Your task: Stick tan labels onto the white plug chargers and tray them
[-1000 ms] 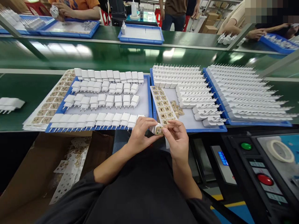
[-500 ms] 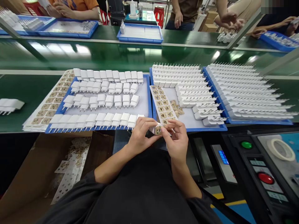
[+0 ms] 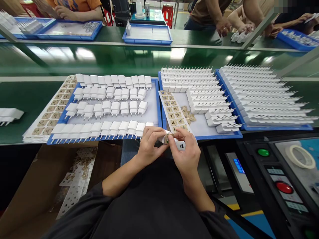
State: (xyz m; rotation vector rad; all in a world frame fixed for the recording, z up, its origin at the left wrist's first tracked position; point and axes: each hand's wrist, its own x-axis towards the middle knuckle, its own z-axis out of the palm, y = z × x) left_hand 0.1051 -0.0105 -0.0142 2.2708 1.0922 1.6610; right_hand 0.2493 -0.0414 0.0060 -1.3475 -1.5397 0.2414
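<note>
My left hand (image 3: 149, 146) is closed around a white plug charger (image 3: 160, 139), just past the near edge of the trays. A tan sticker (image 3: 166, 138) stands at that charger's end face, with the thumb and fingertips of my right hand (image 3: 187, 151) pinching it. Under the right fingers shows a second white charger (image 3: 181, 145) with dark port slots, apparently held in the same hand. Behind my hands, a sheet of tan stickers (image 3: 175, 111) leans over the edge of the middle tray, beside a small pile of loose tan pieces (image 3: 188, 114).
A blue tray (image 3: 154, 113) at left carries rows of chargers, over a stack of sticker sheets (image 3: 53, 109). Chargers also fill the middle tray (image 3: 211, 136) and right tray (image 3: 281, 127). A cardboard box (image 3: 27, 186) sits below left; a control panel (image 3: 284, 186) is at right. Co-workers' hands (image 3: 223, 26) work opposite.
The tan sticker, flat on the charger's end face before, now tilts away under my right thumb. The second charger's slotted face has come into view. Co-workers' hands opposite have shifted.
</note>
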